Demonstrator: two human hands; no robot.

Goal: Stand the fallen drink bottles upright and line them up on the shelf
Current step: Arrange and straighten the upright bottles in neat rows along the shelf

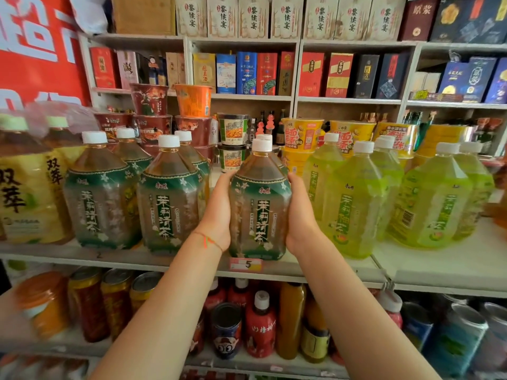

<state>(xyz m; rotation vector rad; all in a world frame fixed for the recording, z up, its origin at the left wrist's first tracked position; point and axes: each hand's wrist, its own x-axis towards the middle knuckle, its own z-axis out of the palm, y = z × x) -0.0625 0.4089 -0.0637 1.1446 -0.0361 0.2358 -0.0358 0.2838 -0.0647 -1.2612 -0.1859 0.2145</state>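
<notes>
A large green-labelled tea bottle with a white cap stands upright at the front of the white shelf. My left hand presses its left side and my right hand its right side. Two more green-labelled tea bottles stand upright to its left, with others behind them. On the right, several yellow-green tea bottles stand upright. No lying bottle is in view.
Yellow-labelled bottles fill the shelf's far left. Instant noodle cups are stacked behind the bottles. Boxed goods line the upper shelves. Cans and small bottles crowd the shelf below. A price tag hangs on the shelf edge.
</notes>
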